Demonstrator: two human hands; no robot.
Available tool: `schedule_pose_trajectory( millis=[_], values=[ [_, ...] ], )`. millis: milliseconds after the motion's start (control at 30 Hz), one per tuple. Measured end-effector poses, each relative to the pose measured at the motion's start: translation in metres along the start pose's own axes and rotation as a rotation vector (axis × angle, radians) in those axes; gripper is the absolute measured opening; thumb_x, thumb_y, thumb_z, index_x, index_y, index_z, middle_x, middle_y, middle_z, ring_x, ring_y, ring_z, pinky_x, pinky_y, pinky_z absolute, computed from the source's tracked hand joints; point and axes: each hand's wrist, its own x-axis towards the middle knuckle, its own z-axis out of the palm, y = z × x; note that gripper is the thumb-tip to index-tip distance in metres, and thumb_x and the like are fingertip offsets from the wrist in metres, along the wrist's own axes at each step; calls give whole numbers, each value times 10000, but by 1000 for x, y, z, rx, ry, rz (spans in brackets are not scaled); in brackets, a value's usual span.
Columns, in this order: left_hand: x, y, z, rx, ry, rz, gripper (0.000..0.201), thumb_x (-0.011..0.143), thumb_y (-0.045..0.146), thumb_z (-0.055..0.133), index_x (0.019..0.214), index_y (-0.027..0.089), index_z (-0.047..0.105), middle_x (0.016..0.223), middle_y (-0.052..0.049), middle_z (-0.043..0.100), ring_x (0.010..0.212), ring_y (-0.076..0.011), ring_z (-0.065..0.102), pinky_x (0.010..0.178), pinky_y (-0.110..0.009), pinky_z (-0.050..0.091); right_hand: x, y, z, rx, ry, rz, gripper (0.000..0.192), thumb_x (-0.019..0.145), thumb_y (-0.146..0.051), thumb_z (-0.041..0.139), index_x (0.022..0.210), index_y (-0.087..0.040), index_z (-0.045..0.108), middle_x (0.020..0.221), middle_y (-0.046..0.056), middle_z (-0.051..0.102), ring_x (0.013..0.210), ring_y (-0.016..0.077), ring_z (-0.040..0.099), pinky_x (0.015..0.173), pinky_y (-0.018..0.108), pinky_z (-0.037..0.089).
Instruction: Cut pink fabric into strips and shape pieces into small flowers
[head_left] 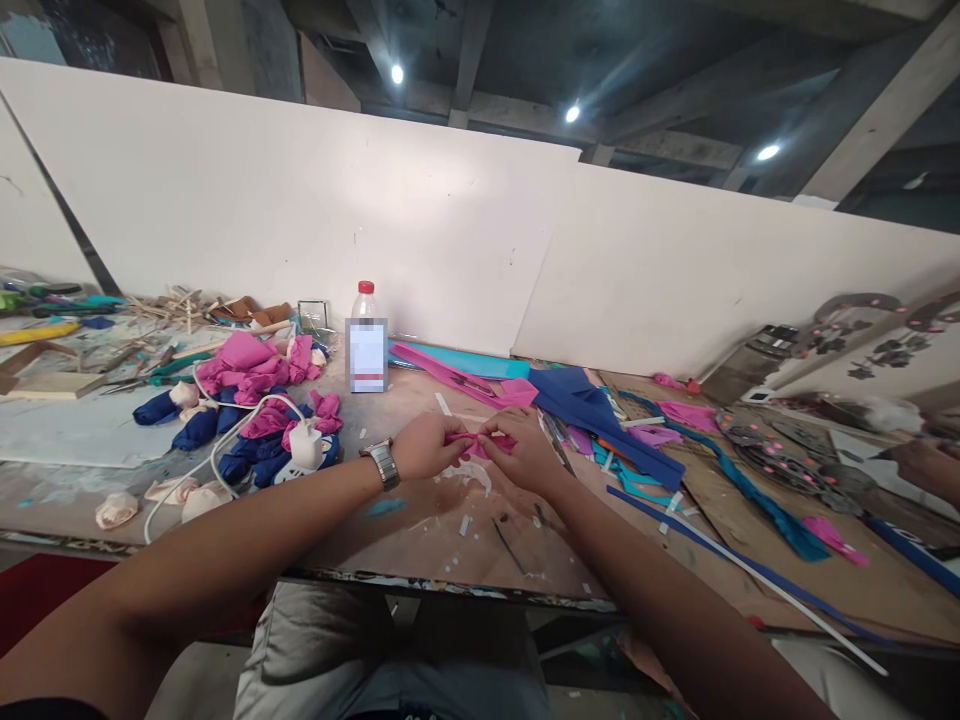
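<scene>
Both my hands meet over the middle of the table, pinching one small piece of pink crepe paper (475,444) between them. My left hand (426,447), with a metal watch on the wrist, grips its left end with thumb and fingers. My right hand (523,455) holds the right end, thumb toward the left one. Fingers cover much of the piece. Just behind my hands lies a longer pink strip (457,376), and to the right a folded dark blue sheet (600,415).
Pink and blue paper bundles (255,400) and a white charger (304,446) with its cable lie at left. A red-capped bottle (367,350) stands at the back. Paper strips (757,500) cover the right side, where another person's hand (930,468) shows. A white panel (450,230) stands behind.
</scene>
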Motion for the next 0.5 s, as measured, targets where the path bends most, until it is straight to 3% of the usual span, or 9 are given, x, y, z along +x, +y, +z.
schedule_pose_trajectory(
  millis=[233, 500],
  values=[
    [1, 0, -3, 27, 3, 50, 387, 954, 395, 507, 677, 172, 659, 626, -7, 675, 581, -128, 561, 592, -252, 349, 0, -1, -1, 16, -16, -21, 82, 927, -288, 649, 899, -239, 710, 890, 17, 754, 888, 211, 639, 882, 399, 312],
    [2, 1, -4, 12, -36, -5, 304, 903, 319, 518, 686, 168, 666, 637, -7, 654, 600, -129, 545, 591, -246, 353, -1, 1, -1, 5, -3, -33, 71, 915, -286, 673, 892, -248, 728, 882, 18, 771, 869, 213, 668, 869, 413, 335]
  ],
)
